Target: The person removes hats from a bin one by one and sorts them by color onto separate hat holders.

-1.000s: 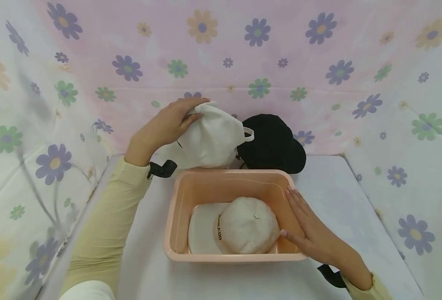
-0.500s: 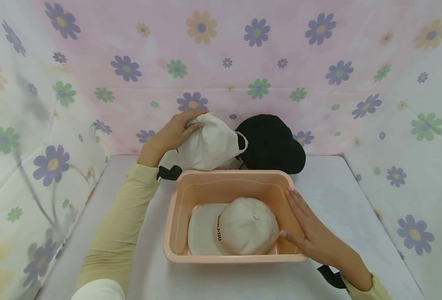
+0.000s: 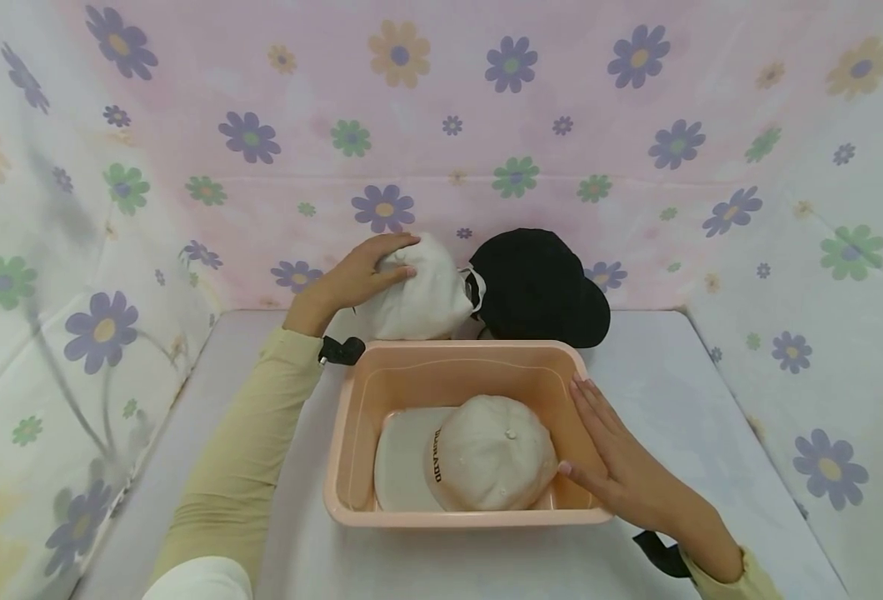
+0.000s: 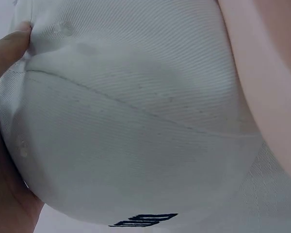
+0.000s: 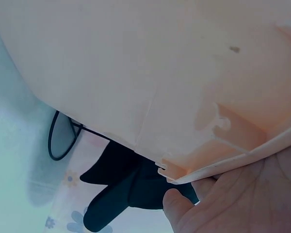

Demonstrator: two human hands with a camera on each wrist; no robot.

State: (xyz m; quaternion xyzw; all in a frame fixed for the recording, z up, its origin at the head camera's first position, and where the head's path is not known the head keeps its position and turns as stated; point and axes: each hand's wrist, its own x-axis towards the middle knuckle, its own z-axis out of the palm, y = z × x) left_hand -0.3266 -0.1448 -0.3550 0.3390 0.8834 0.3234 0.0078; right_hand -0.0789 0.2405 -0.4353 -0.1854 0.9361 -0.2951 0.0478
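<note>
In the head view, the left hand (image 3: 362,275) grips a white cap (image 3: 421,293) at the far side of the table (image 3: 681,400), its fingers curled over the top of the crown and the thumb on the near side. This white cap sits just behind the far rim of a pink tub (image 3: 351,433) and touches a black cap (image 3: 539,287) on its right. The right hand (image 3: 614,462) lies flat on the right rim of the tub, fingers straight and close together, fingertips near a beige cap (image 3: 490,454) that lies inside the tub with its brim to the left.

In the left wrist view, the white cap (image 4: 136,121) fills almost all the picture; the thumb (image 4: 7,48) presses on its cloth at the upper left, and the palm is under its left edge.

In the right wrist view, the right hand (image 5: 233,199) touches the rim of the pink tub (image 5: 136,73) from outside, and the black cap (image 5: 131,189) is visible beyond the wall of the tub.
</note>
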